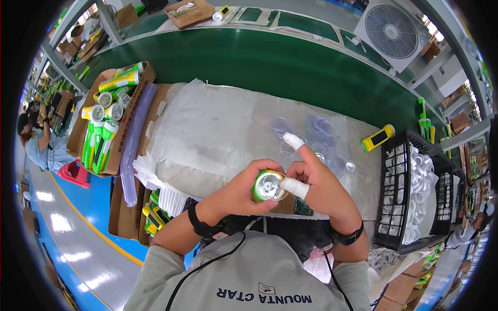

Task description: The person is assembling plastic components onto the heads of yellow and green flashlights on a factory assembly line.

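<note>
My left hand [239, 191] is wrapped round a green and yellow flashlight [269, 186], its round head turned up and the shiny reflector showing. The flashlight's body is mostly hidden below the head. My right hand [326, 187] is beside it, with white covers on the thumb and index finger. That thumb reaches the rim of the flashlight head, while the index finger stretches away toward the loose clear discs [336, 165]. The other right fingers are curled, and I see nothing held in them. The discs lie scattered and overlapping on the worktop [207, 124].
At left, a cardboard box [149, 75] holds several flashlights beside a long purple-tinted plastic sleeve [136, 140]. On the right stands a black crate [392, 194] of white rings [415, 192], near a yellow flashlight [378, 138]. A green conveyor belt [249, 59] runs behind; a fan [391, 32] stands beyond.
</note>
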`<move>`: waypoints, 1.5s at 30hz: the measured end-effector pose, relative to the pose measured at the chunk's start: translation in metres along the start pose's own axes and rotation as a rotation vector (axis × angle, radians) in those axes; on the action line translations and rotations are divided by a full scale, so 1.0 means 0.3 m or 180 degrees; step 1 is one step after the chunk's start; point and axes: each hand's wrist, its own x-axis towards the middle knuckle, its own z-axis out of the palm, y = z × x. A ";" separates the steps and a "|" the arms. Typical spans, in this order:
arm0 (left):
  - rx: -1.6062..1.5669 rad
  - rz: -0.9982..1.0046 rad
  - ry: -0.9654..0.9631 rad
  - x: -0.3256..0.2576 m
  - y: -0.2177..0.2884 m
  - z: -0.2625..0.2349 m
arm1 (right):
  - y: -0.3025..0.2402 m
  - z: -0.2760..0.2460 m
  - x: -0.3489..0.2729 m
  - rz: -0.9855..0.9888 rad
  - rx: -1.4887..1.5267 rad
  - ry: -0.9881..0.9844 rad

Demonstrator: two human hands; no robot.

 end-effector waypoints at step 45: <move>0.0598 0.0855 0.0655 0.057 -0.105 0.015 | 0.917 -0.299 -1.453 0.3232 -0.1652 0.3916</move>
